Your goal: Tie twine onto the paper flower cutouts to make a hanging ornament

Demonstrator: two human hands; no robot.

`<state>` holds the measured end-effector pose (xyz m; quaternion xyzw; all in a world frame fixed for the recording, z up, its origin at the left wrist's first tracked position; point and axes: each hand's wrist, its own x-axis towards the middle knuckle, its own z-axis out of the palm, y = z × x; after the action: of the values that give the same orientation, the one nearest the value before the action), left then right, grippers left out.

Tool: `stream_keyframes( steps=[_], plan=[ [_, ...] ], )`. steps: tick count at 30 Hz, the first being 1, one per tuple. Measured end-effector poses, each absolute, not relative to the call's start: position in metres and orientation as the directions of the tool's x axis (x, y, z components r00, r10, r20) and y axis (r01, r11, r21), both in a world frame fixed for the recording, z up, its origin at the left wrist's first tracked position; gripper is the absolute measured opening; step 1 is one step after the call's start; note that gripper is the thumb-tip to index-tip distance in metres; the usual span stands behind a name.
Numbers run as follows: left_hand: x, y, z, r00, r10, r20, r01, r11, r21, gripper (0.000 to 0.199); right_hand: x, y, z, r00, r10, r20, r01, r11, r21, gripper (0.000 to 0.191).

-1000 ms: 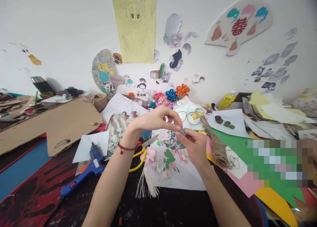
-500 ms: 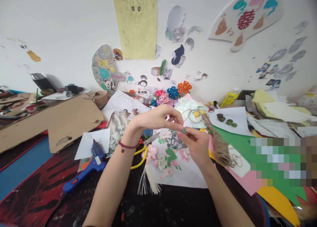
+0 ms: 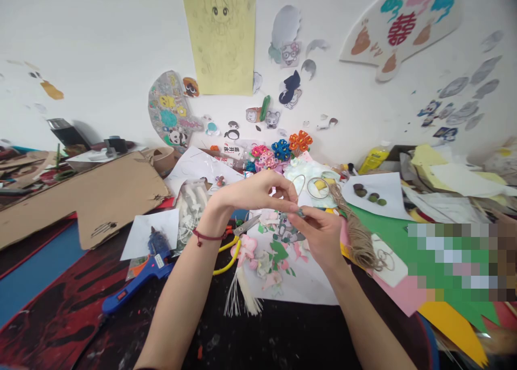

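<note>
My left hand (image 3: pixel 269 189) is bent over at the wrist, its fingertips pinched around the end of brown twine (image 3: pixel 299 184). Against those fingertips, my right hand (image 3: pixel 321 227) is closed on a small grey-green piece (image 3: pixel 299 213), mostly covered by the fingers. The twine loops up behind the hands from a hank (image 3: pixel 357 232) on the right. Beneath my hands, pink, white and green paper cutouts (image 3: pixel 278 251) lie on a white sheet (image 3: pixel 311 289). A pink butterfly-like piece (image 3: pixel 245 249) with a cream tassel (image 3: pixel 246 294) lies left of them.
Yellow-handled scissors (image 3: pixel 232 257) lie by my left forearm, half behind it. Farther left rest a blue glue gun (image 3: pixel 137 284) and cardboard (image 3: pixel 121 197). At the back stand craft flowers (image 3: pixel 283 150). A paper with dark and green round pieces (image 3: pixel 390 189) lies right.
The twine loop behind my fingers has shifted and become narrower and more upright. Both hands keep nearly the same place and grip.
</note>
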<state>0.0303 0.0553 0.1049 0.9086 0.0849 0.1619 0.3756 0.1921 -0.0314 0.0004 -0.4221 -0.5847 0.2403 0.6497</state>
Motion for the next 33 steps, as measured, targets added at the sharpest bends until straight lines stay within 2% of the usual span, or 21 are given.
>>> stream_keyframes(
  steps=[5,12,17,33],
  plan=[
    [0.034,0.059,0.098,0.945,0.251,0.21,0.01,-0.662,0.749,0.019,0.194,-0.03,-0.003,0.205,0.807,0.553,0.131,0.538,-0.833,0.024],
    [0.043,0.06,0.089,0.952,0.254,0.17,-0.037,-0.454,0.89,0.015,0.198,-0.027,-0.007,0.22,0.807,0.547,0.082,0.544,-0.835,0.022],
    [0.05,0.056,0.088,0.946,0.284,0.153,-0.043,-0.36,0.932,0.016,0.201,-0.025,-0.009,0.231,0.813,0.535,0.067,0.535,-0.842,0.023],
    [0.033,0.064,0.093,0.915,0.357,0.188,-0.019,-0.426,0.904,0.019,0.198,-0.029,0.001,0.341,0.758,0.556,0.179,0.529,-0.83,0.031]
  ],
)
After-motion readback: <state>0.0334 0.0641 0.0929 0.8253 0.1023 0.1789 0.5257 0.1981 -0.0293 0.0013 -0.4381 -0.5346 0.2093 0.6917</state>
